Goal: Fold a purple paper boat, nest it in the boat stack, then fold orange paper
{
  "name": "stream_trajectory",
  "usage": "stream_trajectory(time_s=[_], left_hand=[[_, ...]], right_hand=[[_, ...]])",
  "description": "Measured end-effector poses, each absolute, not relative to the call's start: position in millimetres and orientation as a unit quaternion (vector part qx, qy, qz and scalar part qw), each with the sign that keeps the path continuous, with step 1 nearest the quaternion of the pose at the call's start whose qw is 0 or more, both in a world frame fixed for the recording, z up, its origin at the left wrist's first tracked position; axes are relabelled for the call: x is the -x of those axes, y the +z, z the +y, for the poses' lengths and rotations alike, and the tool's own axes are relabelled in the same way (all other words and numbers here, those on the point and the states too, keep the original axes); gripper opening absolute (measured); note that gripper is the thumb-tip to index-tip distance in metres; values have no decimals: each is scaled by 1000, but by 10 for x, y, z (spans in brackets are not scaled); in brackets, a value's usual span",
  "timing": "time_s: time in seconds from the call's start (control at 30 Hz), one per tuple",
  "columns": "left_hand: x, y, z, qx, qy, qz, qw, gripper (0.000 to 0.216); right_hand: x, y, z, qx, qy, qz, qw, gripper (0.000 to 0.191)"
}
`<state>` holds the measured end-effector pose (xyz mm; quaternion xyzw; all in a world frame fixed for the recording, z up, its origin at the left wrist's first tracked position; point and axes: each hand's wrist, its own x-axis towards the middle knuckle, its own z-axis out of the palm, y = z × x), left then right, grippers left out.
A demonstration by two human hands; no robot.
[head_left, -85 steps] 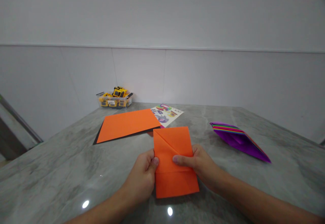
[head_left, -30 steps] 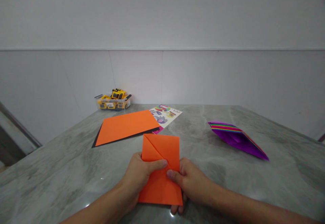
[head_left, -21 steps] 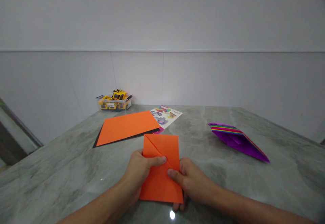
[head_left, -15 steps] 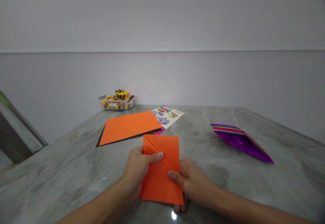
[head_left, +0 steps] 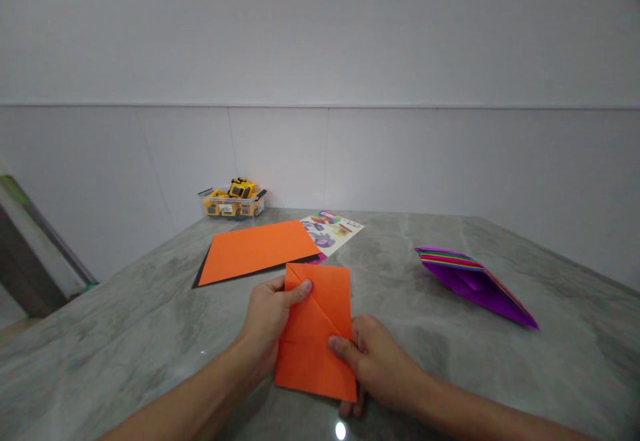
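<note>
A folded orange paper (head_left: 320,321) with a diagonal crease is held just above the grey marble table (head_left: 125,334), near its front edge. My left hand (head_left: 267,324) grips the paper's left edge, thumb pressed on the upper left corner. My right hand (head_left: 373,364) pinches the right edge lower down, thumb on top and fingers underneath. Both hands are closed on the paper.
A flat orange sheet on a black sheet (head_left: 257,251) lies behind the hands. A printed colour leaflet (head_left: 337,229) sits beside it. A clear box of yellow toy vehicles (head_left: 235,197) stands at the wall. A stack of coloured paper with purple on top (head_left: 473,281) lies at the right.
My left thumb has slid up along the paper toward its upper left corner. Earlier the paper was drawn nearer to me and lifted slightly; my right hand keeps its pinch.
</note>
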<state>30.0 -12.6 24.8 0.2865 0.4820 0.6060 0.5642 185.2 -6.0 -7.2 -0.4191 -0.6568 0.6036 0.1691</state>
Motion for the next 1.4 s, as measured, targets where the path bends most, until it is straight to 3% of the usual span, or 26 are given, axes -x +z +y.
stream_trajectory(time_s=[0.5, 0.73, 1.4], left_hand=[[-215, 189, -77, -290, 622, 522, 506, 45], [-313, 125, -172, -327, 505, 458, 654, 42], [-212, 264, -111, -304, 573, 451, 613, 22]], right_hand=[[-1837, -11, -135, 419, 628, -634, 166, 34], [-1840, -43, -61, 434, 660, -587, 177, 31], [-1825, 45, -144, 467, 590, -652, 92, 23]])
